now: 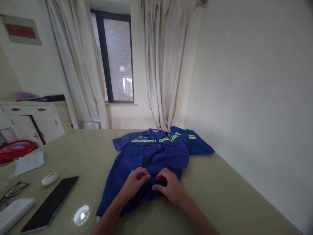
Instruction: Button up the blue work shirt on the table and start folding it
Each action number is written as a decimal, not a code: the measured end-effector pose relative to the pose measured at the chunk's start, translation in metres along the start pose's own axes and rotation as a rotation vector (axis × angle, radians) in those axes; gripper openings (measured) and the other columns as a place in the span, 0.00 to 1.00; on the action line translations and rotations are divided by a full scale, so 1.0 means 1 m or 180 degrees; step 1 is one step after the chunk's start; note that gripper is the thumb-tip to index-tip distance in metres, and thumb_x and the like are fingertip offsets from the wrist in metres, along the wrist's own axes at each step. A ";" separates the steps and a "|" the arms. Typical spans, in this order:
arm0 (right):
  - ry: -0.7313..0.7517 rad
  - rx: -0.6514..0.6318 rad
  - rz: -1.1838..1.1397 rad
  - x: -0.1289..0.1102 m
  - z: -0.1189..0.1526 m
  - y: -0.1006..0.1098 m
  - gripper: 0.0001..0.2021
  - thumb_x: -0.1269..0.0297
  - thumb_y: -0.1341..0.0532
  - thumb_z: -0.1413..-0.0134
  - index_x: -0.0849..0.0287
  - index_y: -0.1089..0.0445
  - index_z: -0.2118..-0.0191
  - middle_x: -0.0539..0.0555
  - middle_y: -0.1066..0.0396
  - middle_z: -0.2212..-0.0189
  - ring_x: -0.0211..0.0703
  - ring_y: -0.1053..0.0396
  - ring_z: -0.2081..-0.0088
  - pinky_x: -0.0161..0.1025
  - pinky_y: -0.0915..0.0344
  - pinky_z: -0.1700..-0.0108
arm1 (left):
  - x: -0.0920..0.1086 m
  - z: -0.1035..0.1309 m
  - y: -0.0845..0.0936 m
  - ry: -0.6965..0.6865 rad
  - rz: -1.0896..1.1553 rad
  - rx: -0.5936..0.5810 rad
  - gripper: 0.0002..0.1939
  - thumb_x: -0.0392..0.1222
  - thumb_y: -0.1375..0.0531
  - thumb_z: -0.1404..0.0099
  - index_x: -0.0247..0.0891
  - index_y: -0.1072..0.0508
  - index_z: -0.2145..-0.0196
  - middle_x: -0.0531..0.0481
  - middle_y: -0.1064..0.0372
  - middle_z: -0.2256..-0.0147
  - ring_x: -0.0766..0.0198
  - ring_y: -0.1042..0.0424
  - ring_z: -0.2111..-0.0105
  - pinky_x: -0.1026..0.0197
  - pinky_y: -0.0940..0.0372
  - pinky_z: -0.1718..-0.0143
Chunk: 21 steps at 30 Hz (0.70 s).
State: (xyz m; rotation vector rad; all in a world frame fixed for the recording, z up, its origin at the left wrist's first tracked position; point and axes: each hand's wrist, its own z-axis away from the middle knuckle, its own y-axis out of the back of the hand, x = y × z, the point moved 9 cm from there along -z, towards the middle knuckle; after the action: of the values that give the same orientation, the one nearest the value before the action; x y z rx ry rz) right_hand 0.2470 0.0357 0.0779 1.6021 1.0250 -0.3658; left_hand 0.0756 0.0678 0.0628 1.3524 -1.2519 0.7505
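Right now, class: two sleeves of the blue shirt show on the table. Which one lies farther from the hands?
The right-side sleeve, spread toward the wall beyond the collar. The other sleeve lies on the window side, nearer the left hand.

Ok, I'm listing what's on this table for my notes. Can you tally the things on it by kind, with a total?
Blue work shirt: 1
Black phone: 1
Eyeglasses: 1
Small white oval device: 1
Folded white paper: 1
White flat box: 1
Total: 6
Both the left hand and right hand pinch the shirt's front.
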 end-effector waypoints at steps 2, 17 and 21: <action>0.0036 -0.0176 0.0494 0.008 0.021 0.002 0.22 0.57 0.22 0.61 0.56 0.26 0.58 0.54 0.27 0.58 0.50 0.30 0.55 0.42 0.34 0.52 | 0.001 0.015 0.016 -0.0050 -0.0325 0.0158 0.21 0.57 0.40 0.33 0.41 0.20 0.52 0.44 0.21 0.57 0.54 0.23 0.59 0.54 0.29 0.55; -0.0257 -0.0076 0.1527 0.065 0.123 0.063 0.23 0.58 0.36 0.41 0.51 0.30 0.40 0.57 0.27 0.44 0.53 0.30 0.44 0.49 0.35 0.40 | -0.059 0.135 0.096 -0.0854 -0.2278 0.0652 0.19 0.43 0.49 0.28 0.56 0.25 0.45 0.57 0.22 0.48 0.57 0.22 0.49 0.52 0.26 0.49; -0.0168 0.0389 0.1761 0.055 0.119 0.069 0.16 0.69 0.44 0.42 0.54 0.24 0.52 0.56 0.23 0.56 0.50 0.27 0.52 0.47 0.32 0.46 | -0.054 0.135 0.111 -0.0742 -0.1968 0.0818 0.18 0.46 0.49 0.27 0.53 0.25 0.46 0.55 0.21 0.50 0.58 0.21 0.51 0.57 0.25 0.51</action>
State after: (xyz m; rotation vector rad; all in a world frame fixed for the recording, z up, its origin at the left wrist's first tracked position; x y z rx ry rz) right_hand 0.3651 -0.0482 0.0461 1.8962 0.4918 -0.0914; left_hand -0.0718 -0.0306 0.0163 1.9537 -0.8431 0.3258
